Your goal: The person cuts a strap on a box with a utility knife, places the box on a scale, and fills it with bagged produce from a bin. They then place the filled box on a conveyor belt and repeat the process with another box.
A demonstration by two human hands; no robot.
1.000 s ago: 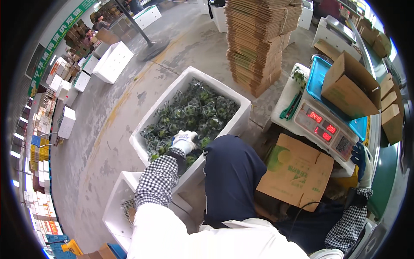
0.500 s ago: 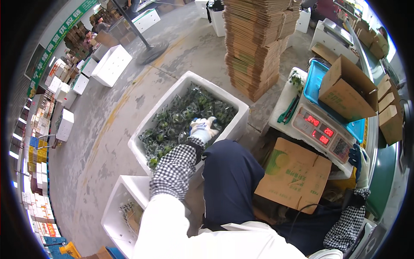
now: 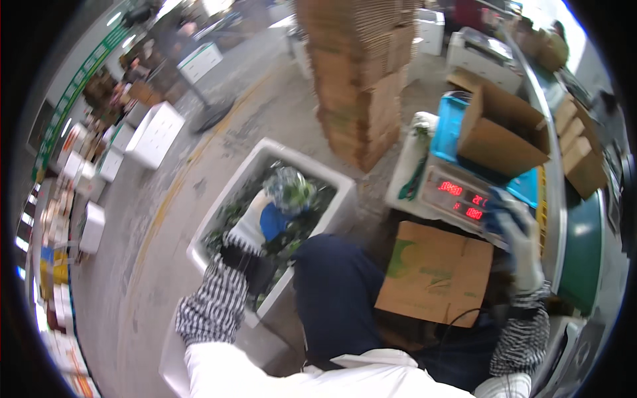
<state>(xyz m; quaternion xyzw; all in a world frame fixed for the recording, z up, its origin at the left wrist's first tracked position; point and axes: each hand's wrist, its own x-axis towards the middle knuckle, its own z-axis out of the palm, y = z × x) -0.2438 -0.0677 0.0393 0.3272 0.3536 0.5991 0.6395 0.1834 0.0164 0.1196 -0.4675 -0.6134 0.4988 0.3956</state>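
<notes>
My left hand [image 3: 269,219], in a white and blue glove, is closed around a clear plastic bag of green produce [image 3: 290,190]. It lifts the bag above a white foam box [image 3: 344,199], where more bagged greens lie deeper inside. Over by the right end of a digital scale [image 3: 434,179] with red lit figures is my right hand [image 3: 521,232], also gloved; motion smears its fingers. A blue tray [image 3: 450,123] lies on the scale, and an open cardboard box [image 3: 497,136] rests in it.
A tall stack of flattened cartons [image 3: 358,93] rises beyond the foam box. Between my legs and the scale leans a cardboard piece [image 3: 434,272]. Another white foam box [image 3: 265,348] sits by my left forearm. A green conveyor [image 3: 578,272] runs along the right.
My left hand has come up from among the greens with a bag in it. My right hand has moved up and inward beside the scale. The whole view has shifted.
</notes>
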